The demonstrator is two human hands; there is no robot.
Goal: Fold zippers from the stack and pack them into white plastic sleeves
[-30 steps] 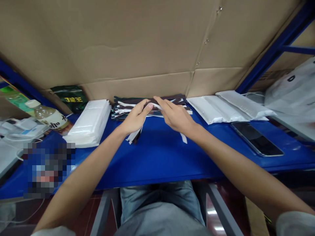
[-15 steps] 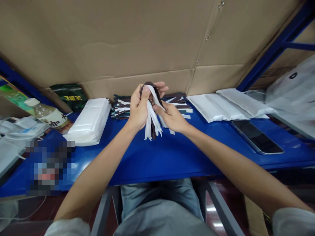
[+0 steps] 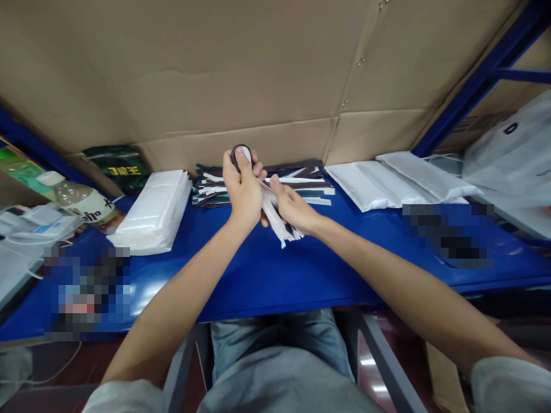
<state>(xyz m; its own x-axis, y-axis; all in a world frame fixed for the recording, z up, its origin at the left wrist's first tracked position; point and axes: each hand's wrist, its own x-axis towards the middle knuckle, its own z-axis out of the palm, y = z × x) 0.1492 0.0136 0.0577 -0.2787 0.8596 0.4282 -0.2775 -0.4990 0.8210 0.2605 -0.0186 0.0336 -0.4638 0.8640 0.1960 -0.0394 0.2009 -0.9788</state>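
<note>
My left hand point(image 3: 241, 192) grips the folded top of a bundle of white and dark strips point(image 3: 282, 225), thumb pressed over the bend. Just to its right, my right hand point(image 3: 294, 207) closes around the hanging tails of the same bundle, a little above the blue table point(image 3: 267, 275). Behind both hands a flat pile of similar white, brown and teal strips point(image 3: 301, 175) lies against the cardboard wall.
A stack of white packets point(image 3: 155, 212) lies at the left, with a drink bottle point(image 3: 80, 202) and a green pouch point(image 3: 116, 166) beyond it. White plastic bags point(image 3: 387, 183) lie at the right, a larger white bag point(image 3: 512, 160) farther right. Cardboard point(image 3: 258, 74) backs the table.
Both hands lifted a bundle of strips off the pile, folded it over, and drew it toward me. The right hand slid down onto the tails.
</note>
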